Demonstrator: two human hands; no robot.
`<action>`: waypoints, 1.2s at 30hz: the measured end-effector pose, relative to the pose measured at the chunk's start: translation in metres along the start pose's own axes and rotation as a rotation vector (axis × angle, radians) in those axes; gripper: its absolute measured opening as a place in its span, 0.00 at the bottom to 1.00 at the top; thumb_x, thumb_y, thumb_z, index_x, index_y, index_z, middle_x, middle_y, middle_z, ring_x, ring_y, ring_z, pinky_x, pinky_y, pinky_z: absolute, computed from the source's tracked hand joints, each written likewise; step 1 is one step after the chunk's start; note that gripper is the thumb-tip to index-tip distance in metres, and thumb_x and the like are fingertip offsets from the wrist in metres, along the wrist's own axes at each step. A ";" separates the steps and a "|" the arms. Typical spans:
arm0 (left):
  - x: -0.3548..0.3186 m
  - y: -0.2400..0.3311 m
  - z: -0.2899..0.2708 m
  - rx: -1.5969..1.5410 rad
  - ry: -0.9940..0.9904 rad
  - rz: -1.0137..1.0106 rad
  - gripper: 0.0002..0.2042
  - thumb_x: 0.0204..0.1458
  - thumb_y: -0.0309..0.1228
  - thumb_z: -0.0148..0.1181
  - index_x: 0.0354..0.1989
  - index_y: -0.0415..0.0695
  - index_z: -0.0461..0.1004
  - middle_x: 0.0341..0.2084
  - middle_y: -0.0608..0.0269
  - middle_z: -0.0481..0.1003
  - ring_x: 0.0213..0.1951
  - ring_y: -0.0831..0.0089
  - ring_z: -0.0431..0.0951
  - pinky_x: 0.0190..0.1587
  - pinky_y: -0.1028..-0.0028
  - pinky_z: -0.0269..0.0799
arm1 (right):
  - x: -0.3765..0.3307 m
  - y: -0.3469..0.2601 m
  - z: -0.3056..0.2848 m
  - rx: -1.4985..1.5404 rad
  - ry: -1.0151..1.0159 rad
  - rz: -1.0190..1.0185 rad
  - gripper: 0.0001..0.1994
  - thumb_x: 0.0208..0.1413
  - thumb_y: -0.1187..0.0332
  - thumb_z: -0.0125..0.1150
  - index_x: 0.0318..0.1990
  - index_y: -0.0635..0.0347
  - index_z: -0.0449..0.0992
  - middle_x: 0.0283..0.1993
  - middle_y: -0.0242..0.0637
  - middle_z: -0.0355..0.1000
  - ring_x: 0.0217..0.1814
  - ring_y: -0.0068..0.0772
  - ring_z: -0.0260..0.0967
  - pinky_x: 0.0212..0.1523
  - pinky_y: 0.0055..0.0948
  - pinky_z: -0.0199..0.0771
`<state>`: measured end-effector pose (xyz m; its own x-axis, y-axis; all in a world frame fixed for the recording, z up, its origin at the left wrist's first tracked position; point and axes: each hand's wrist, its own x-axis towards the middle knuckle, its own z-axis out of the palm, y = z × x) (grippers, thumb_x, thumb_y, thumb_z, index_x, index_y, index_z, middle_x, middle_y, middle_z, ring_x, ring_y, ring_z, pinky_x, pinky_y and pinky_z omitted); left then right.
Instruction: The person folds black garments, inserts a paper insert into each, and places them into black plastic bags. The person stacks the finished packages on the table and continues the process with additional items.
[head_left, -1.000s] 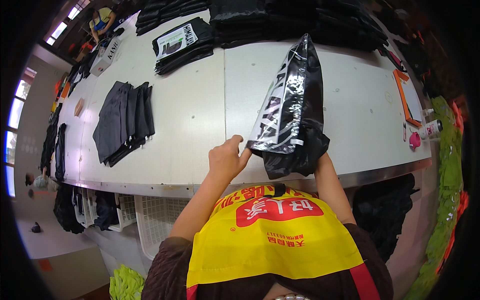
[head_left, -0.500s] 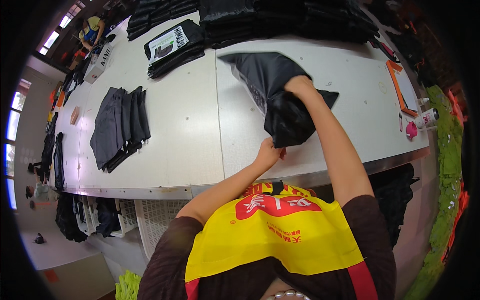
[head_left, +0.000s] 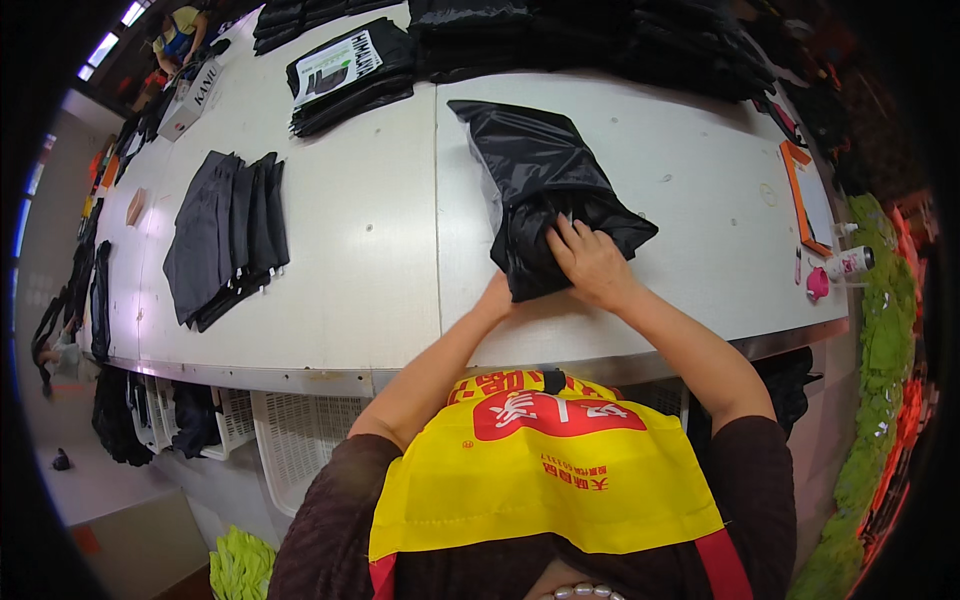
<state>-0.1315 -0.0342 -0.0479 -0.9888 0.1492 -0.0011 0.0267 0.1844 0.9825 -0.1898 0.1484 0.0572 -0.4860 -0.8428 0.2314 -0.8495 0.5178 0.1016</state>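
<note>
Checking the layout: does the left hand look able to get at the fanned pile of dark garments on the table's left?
Probably not readily: the left hand sits at the black bag, and the dark garments lie well leftward across bare table.

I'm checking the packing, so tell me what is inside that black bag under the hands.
The black bag lies on the white table, its near end bulging with dark folded fabric. The right hand presses on that end; the left hand is partly hidden beneath. The bag hides the rest.
</note>
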 end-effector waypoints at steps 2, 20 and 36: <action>0.001 0.002 -0.014 0.132 -0.028 0.056 0.17 0.52 0.31 0.55 0.50 0.42 0.68 0.47 0.55 0.71 0.49 0.64 0.70 0.51 0.68 0.64 | 0.016 0.002 0.001 0.025 0.041 0.031 0.39 0.30 0.70 0.67 0.57 0.65 0.61 0.58 0.54 0.61 0.46 0.44 0.68 0.41 0.36 0.70; 0.013 0.150 -0.068 0.796 0.401 0.229 0.10 0.44 0.25 0.55 0.38 0.42 0.71 0.31 0.55 0.74 0.34 0.55 0.74 0.34 0.65 0.71 | 0.061 -0.029 0.045 -0.119 -0.036 -0.060 0.16 0.49 0.67 0.52 0.47 0.48 0.72 0.58 0.37 0.63 0.36 0.34 0.64 0.34 0.31 0.63; 0.077 0.111 -0.058 0.558 0.595 -0.036 0.12 0.56 0.35 0.49 0.27 0.39 0.68 0.27 0.49 0.74 0.32 0.49 0.73 0.34 0.58 0.68 | 0.099 -0.008 0.057 0.054 0.039 0.197 0.12 0.49 0.67 0.50 0.39 0.62 0.72 0.39 0.42 0.69 0.45 0.39 0.59 0.46 0.34 0.58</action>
<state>-0.2129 -0.0585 0.0721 -0.8988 -0.3780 0.2221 -0.0927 0.6591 0.7463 -0.2423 0.0527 0.0241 -0.6363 -0.7192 0.2791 -0.7491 0.6624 -0.0008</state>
